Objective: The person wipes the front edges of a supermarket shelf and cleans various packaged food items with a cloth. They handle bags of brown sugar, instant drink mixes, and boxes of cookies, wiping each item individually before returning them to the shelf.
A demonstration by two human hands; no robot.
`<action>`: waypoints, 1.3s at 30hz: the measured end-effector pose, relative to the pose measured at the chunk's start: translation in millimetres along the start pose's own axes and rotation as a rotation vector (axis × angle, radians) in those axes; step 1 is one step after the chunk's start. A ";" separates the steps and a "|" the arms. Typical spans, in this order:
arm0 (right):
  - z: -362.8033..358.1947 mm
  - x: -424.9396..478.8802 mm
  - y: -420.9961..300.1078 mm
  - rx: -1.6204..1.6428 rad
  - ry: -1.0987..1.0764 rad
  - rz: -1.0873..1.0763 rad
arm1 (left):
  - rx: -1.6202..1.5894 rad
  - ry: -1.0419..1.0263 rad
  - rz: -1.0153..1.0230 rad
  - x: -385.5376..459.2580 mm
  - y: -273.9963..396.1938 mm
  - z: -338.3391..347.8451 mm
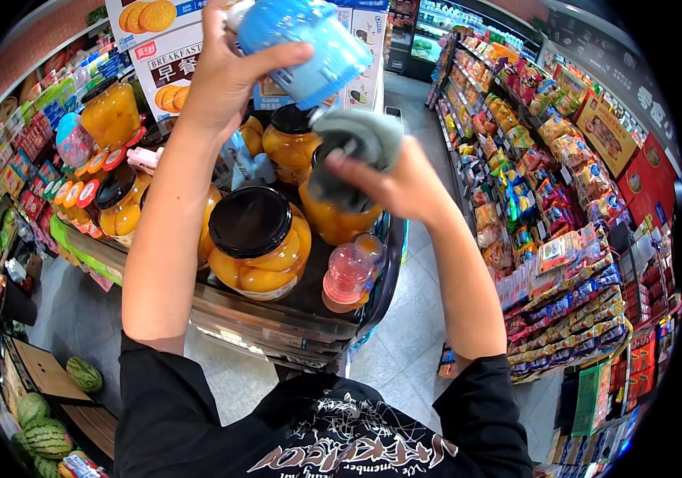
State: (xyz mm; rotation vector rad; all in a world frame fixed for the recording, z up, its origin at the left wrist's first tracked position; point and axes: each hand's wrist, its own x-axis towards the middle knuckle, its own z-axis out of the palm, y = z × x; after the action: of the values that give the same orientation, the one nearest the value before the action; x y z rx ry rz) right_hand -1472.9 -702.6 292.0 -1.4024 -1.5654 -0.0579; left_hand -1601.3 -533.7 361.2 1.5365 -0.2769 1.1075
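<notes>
My left hand (224, 77) grips a blue translucent plastic container (311, 45), held up and tilted above the display stand. My right hand (403, 179) holds a bunched grey-green cloth (364, 131), blurred, just below and to the right of the container. Behind that cloth sits a glass jar of yellow fruit (338, 224), partly covered from view. Nearer to me stands a large fruit jar (257, 266) with a black lid. A small pink plastic container (347, 275) is at the stand's front right corner. Another black-lidded jar (290, 146) stands below the blue container.
The stand's dark rim (385, 293) curves along its right side. More fruit jars (111, 113) and a pink-and-blue egg (73, 140) are at the left. Biscuit boxes (164, 66) rise behind. Snack shelves (526, 179) line the right across a tiled aisle (415, 287). Watermelons (45, 436) lie lower left.
</notes>
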 end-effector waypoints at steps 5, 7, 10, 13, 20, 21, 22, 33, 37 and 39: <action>-2.8 12.2 -1.8 -0.333 -0.293 -0.099 | 0.072 0.001 -0.027 -7.6 4.8 13.0; -3.1 15.8 6.2 -0.417 -0.313 -0.120 | 0.086 -0.029 0.003 -5.0 -2.3 8.9; 8.1 20.5 13.1 -0.462 -0.304 -0.116 | -0.011 -0.072 -0.051 -11.7 11.2 12.9; 15.2 23.3 11.2 -0.437 -0.250 -0.003 | 0.042 -0.013 -0.069 -11.9 10.0 20.3; 21.5 39.5 24.6 -0.287 -0.048 0.155 | -0.006 -0.005 -0.033 -9.3 6.8 19.6; 24.2 39.6 28.0 -0.264 -0.011 0.126 | -0.036 -0.018 -0.033 -10.3 5.5 14.9; 25.8 38.8 27.5 -0.241 0.018 0.156 | -0.066 -0.032 -0.032 -10.7 4.8 12.2; 1.2 26.6 20.0 0.278 -0.220 0.088 | -0.055 0.005 0.000 -4.2 -3.1 7.2; -13.3 25.9 10.5 0.097 -0.393 0.073 | -0.087 -0.022 0.008 -10.7 -1.6 6.7; -15.1 25.5 11.0 0.076 -0.451 0.045 | -0.074 -0.042 0.027 -10.0 -5.0 6.5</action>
State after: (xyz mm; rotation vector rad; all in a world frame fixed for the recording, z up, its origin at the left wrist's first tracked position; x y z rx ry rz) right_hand -1450.9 -689.7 310.7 -1.4556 -1.8762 0.3644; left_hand -1599.9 -541.7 351.1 1.4948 -0.3647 1.0759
